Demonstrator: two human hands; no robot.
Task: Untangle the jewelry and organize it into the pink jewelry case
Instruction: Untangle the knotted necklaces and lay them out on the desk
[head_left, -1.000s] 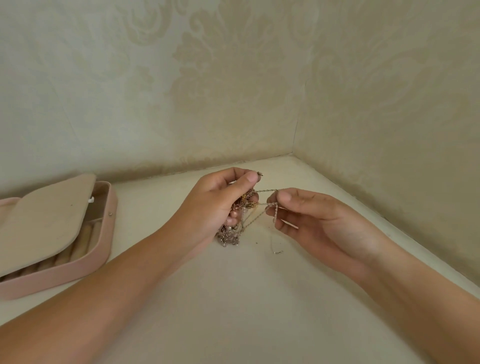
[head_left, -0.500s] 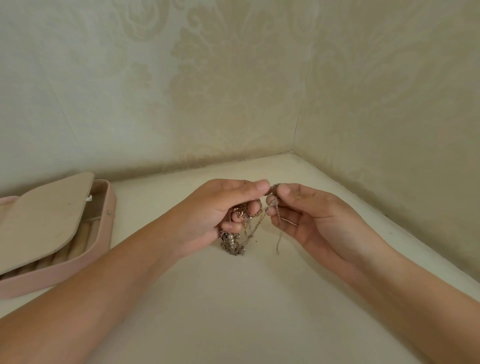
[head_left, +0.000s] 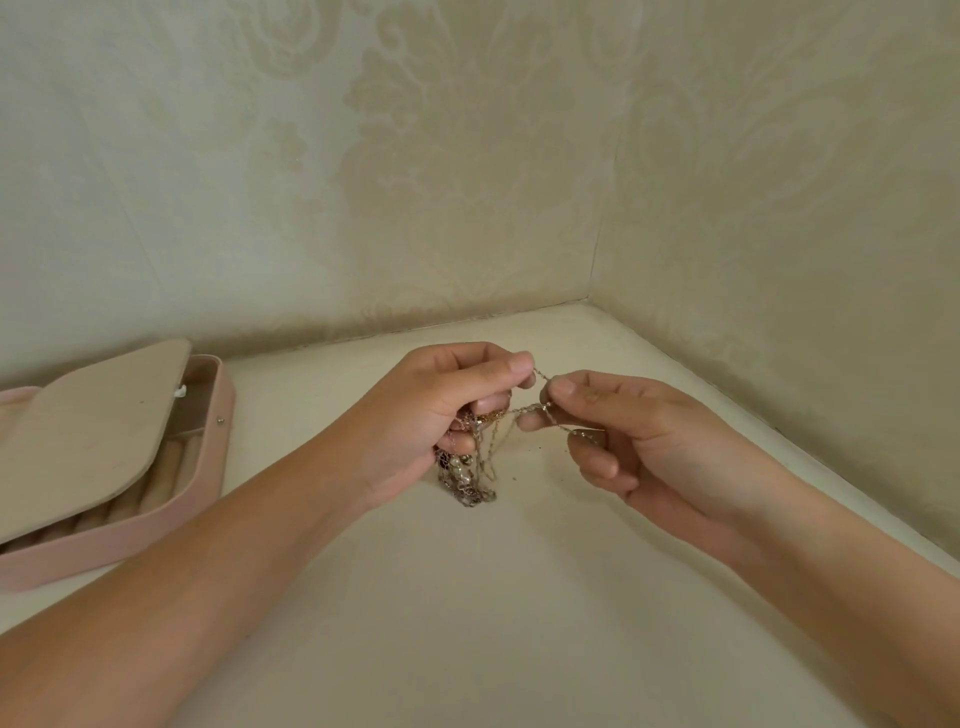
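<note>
Over at the left edge the pink jewelry case lies open on the cream tabletop, its beige inner flap resting across most of it, so only a few padded ring rolls show; nothing from the knot appears to be in it yet. The left hand is just above the table, its fingers curled tight round the jewelry tangle, which dangles below the palm and about touches the surface, probably to anchor the bulk. From it one thin chain runs across to the right hand, whose thumb and forefinger are pinched together on that strand while the other fingers curl loosely beneath, seemingly to draw it free. Patterned wallpaper closes in the corner behind
</note>
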